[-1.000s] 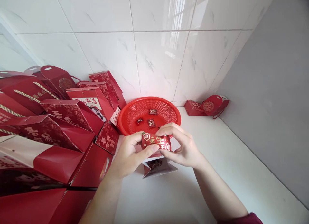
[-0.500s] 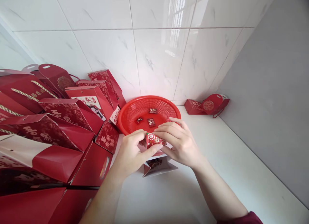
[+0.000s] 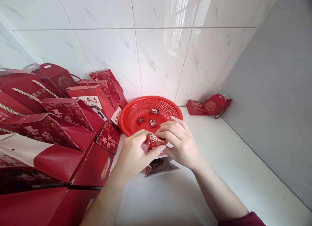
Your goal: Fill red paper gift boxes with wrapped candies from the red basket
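Head view. Both hands meet over the white counter (image 3: 219, 174), just in front of the red mesh basket (image 3: 151, 115). The left hand (image 3: 133, 154) and the right hand (image 3: 179, 143) are closed together on a small red packet (image 3: 156, 141) printed with a white-and-gold flower; the left thumb lies under its near edge, the right fingers (image 3: 168, 130) cover its right half, so only the left end shows.

The packet is held above an open red gift box (image 3: 159, 164) that rests on the counter directly below the hands — the packet and the box appear apart, though the gap is partly hidden.

Handling, as a judgement: the grip is best kept at the packet's two ends with the fingertips, wrists low, and the packet centred over the box opening (which is narrow) rather than over its flaps.

Orientation: the packet's long axis runs roughly left to right across the view, slightly tilted, with the flower end toward the left hand and the printed face up toward the camera.

Three wrapped sweets (image 3: 152, 122) lie in the basket. Stacked red gift bags (image 3: 60, 128) fill the left side; one more small gift bag (image 3: 211, 106) lies at the far corner against the tiled wall (image 3: 156, 50).
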Tool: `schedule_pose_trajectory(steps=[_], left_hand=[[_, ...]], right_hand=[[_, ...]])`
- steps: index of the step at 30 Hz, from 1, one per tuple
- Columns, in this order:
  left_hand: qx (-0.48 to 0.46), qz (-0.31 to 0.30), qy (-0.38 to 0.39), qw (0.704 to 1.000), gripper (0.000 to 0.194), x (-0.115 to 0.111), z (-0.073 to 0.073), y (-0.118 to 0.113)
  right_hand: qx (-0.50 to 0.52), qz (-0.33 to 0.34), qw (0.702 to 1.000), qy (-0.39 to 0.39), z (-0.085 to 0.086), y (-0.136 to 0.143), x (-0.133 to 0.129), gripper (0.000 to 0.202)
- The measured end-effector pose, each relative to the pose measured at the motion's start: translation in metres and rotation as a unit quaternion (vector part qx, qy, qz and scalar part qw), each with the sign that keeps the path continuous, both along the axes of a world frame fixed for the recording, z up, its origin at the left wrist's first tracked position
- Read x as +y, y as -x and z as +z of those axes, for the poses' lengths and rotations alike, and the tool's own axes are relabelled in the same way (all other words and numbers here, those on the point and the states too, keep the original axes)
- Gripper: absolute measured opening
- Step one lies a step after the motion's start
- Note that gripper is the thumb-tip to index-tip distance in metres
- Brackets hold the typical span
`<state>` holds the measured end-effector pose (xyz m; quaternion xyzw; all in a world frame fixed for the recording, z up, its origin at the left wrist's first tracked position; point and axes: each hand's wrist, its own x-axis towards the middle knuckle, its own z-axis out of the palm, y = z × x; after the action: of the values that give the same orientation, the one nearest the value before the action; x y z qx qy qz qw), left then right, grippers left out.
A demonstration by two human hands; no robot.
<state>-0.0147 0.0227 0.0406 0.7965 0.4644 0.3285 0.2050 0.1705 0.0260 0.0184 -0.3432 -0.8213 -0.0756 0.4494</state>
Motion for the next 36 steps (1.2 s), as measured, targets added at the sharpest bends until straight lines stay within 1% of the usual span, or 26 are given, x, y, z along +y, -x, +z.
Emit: schedule_pose_trajectory(steps=[2, 4, 6, 7, 10, 12, 14, 18, 21, 23, 25, 26, 28, 29, 30, 31, 33, 35, 36], left_hand=[[-0.008, -0.017, -0.005, 1.000, 0.019, 0.001, 0.000, 0.000], [-0.005, -0.040, -0.016, 0.999, 0.011, 0.003, -0.001, 0.002], [0.013, -0.055, -0.037, 0.998, 0.010, 0.006, -0.001, 0.006], [0.026, -0.057, -0.051, 0.997, 0.011, 0.007, -0.002, 0.009], [0.063, -0.054, -0.092, 0.992, 0.010, 0.011, -0.004, 0.015], [0.072, -0.056, -0.108, 0.990, 0.009, 0.013, -0.005, 0.018], [0.062, -0.070, -0.119, 0.988, 0.007, 0.014, -0.005, 0.019], [0.023, -0.116, -0.160, 0.980, 0.005, 0.015, -0.005, 0.018], [0.013, -0.138, -0.200, 0.970, 0.005, 0.015, -0.005, 0.019], [0.015, -0.148, -0.209, 0.966, 0.005, 0.014, -0.005, 0.019], [0.018, -0.149, -0.191, 0.970, 0.006, 0.012, -0.004, 0.019], [0.019, -0.144, -0.168, 0.975, 0.007, 0.010, -0.003, 0.018], [0.018, -0.123, -0.107, 0.986, 0.016, 0.008, 0.000, 0.017], [0.018, -0.110, -0.079, 0.991, 0.020, 0.006, 0.002, 0.017], [0.022, -0.104, -0.056, 0.993, 0.020, 0.005, 0.005, 0.016], [0.033, -0.112, -0.037, 0.993, 0.016, 0.004, 0.007, 0.017], [0.073, -0.156, -0.001, 0.985, 0.009, 0.003, 0.009, 0.017], [0.129, -0.208, 0.043, 0.969, 0.013, 0.003, 0.009, 0.018], [0.154, -0.222, 0.062, 0.961, 0.014, 0.004, 0.007, 0.018]], right_hand=[[-0.004, 0.010, 0.999, 0.049, 0.001, 0.000, 0.000, 0.020], [-0.010, 0.027, 0.995, 0.100, 0.002, -0.003, 0.000, 0.030], [-0.016, 0.046, 0.990, 0.136, 0.002, -0.006, 0.000, 0.038], [-0.018, 0.054, 0.988, 0.144, 0.001, -0.007, 0.001, 0.039], [-0.016, 0.074, 0.987, 0.144, -0.001, -0.013, 0.004, 0.033], [-0.014, 0.089, 0.986, 0.143, -0.001, -0.016, 0.004, 0.029], [-0.009, 0.120, 0.981, 0.150, 0.001, -0.020, 0.004, 0.027], [0.011, 0.191, 0.967, 0.169, 0.008, -0.026, 0.002, 0.027], [0.016, 0.204, 0.965, 0.165, 0.010, -0.027, 0.001, 0.027], [0.013, 0.206, 0.965, 0.160, 0.009, -0.027, 0.001, 0.028], [0.011, 0.202, 0.967, 0.156, 0.009, -0.027, 0.000, 0.029], [0.014, 0.198, 0.968, 0.152, 0.010, -0.028, -0.001, 0.028], [0.034, 0.186, 0.971, 0.144, 0.011, -0.031, -0.003, 0.025], [0.052, 0.176, 0.973, 0.138, 0.012, -0.033, -0.005, 0.024], [0.076, 0.163, 0.975, 0.130, 0.013, -0.036, -0.007, 0.023], [0.104, 0.147, 0.976, 0.122, 0.014, -0.039, -0.009, 0.023], [0.168, 0.122, 0.972, 0.109, 0.015, -0.045, -0.013, 0.026], [0.229, 0.124, 0.960, 0.101, 0.016, -0.050, -0.016, 0.030], [0.253, 0.134, 0.953, 0.097, 0.017, -0.052, -0.017, 0.032]])
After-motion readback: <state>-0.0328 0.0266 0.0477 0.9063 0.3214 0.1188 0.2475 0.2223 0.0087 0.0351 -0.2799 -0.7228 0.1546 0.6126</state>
